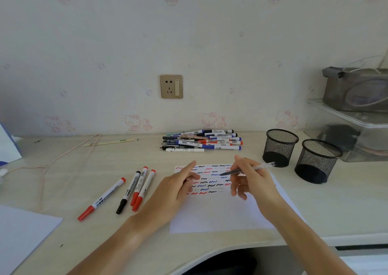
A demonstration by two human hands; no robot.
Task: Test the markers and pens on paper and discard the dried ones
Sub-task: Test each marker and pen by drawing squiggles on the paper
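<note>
My right hand (249, 180) pinched a clear pen (247, 169) in writing grip, tip low over the squiggled paper (220, 211) mid-desk (147, 243); my left hand (178, 186), forefinger extended, steadied the sheet; four markers (134, 188) lay left, a pile (201, 142) farther back, probably sorted.

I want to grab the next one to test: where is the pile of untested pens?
In the head view, the pile of pens lies at the back of the desk by the wall, below the wall socket, left of two mesh cups.

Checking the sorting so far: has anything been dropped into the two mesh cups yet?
No: both mesh cups show only their dark bottoms, with no pen or marker inside.
</note>
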